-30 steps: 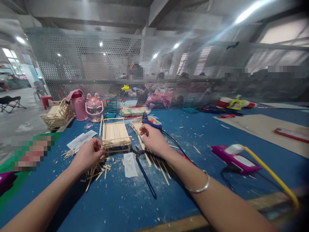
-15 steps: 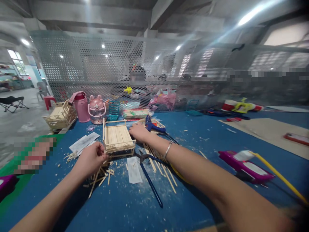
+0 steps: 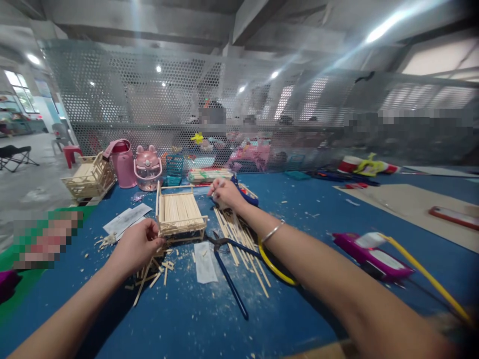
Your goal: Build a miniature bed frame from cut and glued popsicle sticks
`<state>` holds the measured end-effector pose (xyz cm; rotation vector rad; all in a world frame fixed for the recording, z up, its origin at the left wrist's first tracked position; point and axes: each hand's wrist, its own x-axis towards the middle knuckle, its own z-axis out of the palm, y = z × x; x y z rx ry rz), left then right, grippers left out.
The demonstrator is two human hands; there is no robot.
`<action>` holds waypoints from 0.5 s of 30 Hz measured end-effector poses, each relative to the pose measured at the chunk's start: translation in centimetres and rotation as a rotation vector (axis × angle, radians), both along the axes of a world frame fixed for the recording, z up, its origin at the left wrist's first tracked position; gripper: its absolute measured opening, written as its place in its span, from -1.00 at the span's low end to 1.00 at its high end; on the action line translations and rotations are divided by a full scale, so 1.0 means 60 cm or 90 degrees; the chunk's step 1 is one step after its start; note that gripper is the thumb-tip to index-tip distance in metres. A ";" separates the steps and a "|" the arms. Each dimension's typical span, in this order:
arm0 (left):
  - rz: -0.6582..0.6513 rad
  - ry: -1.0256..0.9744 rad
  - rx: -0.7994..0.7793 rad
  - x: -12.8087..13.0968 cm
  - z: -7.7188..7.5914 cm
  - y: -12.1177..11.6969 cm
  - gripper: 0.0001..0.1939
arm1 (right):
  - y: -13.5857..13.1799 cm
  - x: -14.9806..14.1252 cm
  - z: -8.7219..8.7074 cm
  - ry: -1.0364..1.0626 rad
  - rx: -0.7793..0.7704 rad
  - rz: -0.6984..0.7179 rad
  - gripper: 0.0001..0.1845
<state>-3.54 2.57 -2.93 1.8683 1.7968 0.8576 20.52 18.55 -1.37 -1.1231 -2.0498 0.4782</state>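
A miniature bed [image 3: 182, 208] built of thin wooden sticks stands on the blue table. My left hand [image 3: 141, 242] is closed at its near left corner, thumb and fingers pinched about the corner post. Beyond the bed's right side, apart from it, my right hand [image 3: 226, 194] has its fingers drawn together; whatever is between them is too small to make out. Behind that hand a blue glue gun [image 3: 247, 197] is partly hidden. Loose wooden sticks [image 3: 243, 244] lie under my right forearm. Blue-handled pliers [image 3: 224, 249] lie opened in front of the bed.
Cut stick pieces [image 3: 160, 271] and paper slips [image 3: 205, 262] surround the bed. A pink thermos [image 3: 124, 167], a pink bear-eared jar [image 3: 148, 169] and another stick model [image 3: 90, 179] stand at the back left. A purple device [image 3: 372, 257] with a yellow tube lies right. A perforated screen [image 3: 168, 109] closes the back.
My right hand has pulled away from the bed's right side and lifted, its fingers now drawn together. My left hand stays at the bed's corner. The whole view has shifted slightly.
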 end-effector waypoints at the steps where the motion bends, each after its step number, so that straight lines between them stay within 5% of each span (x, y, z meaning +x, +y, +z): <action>1: -0.001 0.001 -0.003 0.000 0.000 0.000 -0.89 | 0.005 0.003 0.005 0.049 -0.007 -0.008 -0.86; 7: -0.017 0.015 -0.009 -0.001 -0.001 -0.001 -0.90 | 0.010 0.020 0.046 0.210 -0.029 -0.007 -0.73; 15: -0.018 0.030 0.002 -0.002 -0.003 0.000 -0.89 | -0.017 -0.015 0.046 0.076 -0.098 0.054 -0.57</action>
